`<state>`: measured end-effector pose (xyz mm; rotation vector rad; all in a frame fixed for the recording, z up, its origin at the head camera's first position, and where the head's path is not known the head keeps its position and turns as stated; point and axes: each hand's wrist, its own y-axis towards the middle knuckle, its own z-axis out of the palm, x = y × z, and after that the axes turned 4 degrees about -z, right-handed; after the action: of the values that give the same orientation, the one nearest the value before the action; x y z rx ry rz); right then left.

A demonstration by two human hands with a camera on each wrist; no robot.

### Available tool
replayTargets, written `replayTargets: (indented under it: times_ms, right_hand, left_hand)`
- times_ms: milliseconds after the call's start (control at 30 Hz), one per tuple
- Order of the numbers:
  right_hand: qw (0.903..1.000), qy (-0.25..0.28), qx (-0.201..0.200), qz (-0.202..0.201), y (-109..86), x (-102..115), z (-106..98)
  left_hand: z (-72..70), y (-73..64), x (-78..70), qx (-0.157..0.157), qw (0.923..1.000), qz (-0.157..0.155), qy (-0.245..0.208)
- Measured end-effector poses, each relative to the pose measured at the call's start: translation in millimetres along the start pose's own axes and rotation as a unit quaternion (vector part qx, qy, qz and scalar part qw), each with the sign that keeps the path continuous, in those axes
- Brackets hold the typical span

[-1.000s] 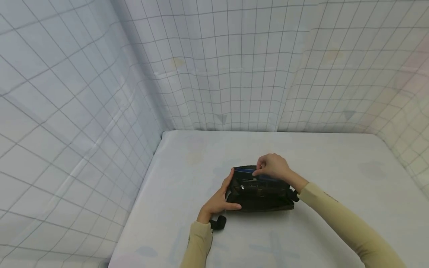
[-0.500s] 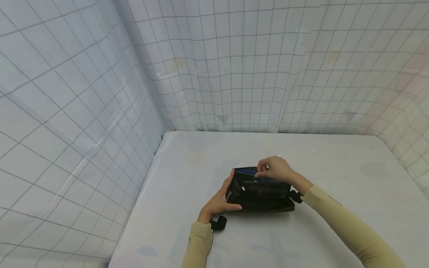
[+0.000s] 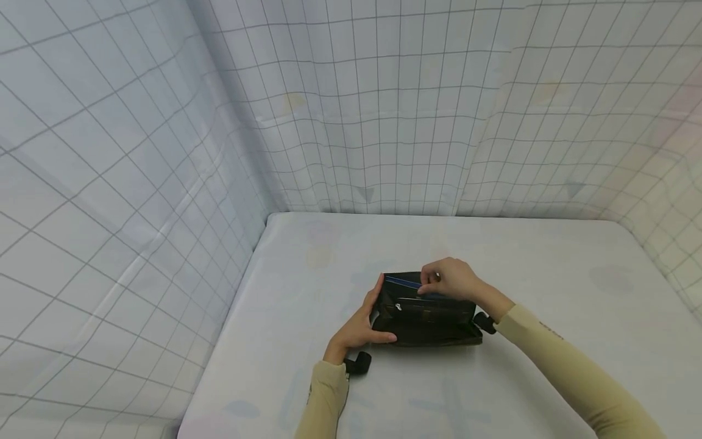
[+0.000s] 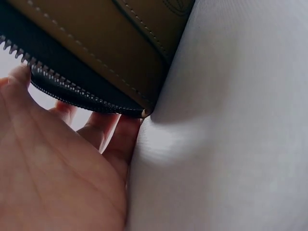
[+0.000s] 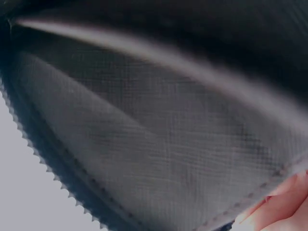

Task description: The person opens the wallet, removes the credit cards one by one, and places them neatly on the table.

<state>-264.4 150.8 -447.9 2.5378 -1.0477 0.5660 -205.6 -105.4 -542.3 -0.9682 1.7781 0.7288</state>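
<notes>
An unzipped, dark zip-around wallet (image 3: 433, 332) stands spread open on the white table, its pockets facing up. My left hand (image 3: 353, 329) grips its left end, thumb along the near edge and fingers at the far corner. In the left wrist view, the left fingers (image 4: 96, 127) touch the zip edge beside the wallet's tan, stitched outside (image 4: 96, 43). My right hand (image 3: 450, 279) is over the pockets, its thumb and curled fingers pinching at a blue-edged flat piece (image 3: 403, 281); their tips are partly hidden. The right wrist view shows the grey lining (image 5: 144, 134) and a few fingers (image 5: 284, 204).
A black wrist camera (image 3: 359, 364) sits below the left hand, another black one (image 3: 485, 323) at the wallet's right end. The white tabletop (image 3: 548, 274) spreads around the wallet. Grid-patterned white curtains (image 3: 378, 122) hang behind and at the sides.
The right hand has shifted slightly down and to the right at the pockets. The blue edge now slants more than a second ago. The left hand keeps its grip with hardly any movement.
</notes>
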Motion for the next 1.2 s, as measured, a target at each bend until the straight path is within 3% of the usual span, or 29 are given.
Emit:
replayTargets:
  times_ms: [400,767,1200]
  right_hand:
    - [0.9996,0.019,-0.011,0.018,0.8,-8,2]
    - [0.9948,0.081,-0.048,0.040,1.1,-12,2]
    - [0.9966,0.040,-0.056,0.045,1.6,-10,2]
  left_hand:
    - [0.3,0.1,1.2,0.000,1.0000,0.002,-0.006]
    - [0.8,0.5,1.0,0.004,0.9999,-0.006,-0.015]
    - [0.2,0.3,-0.2,0.007,0.9998,-0.009,-0.018]
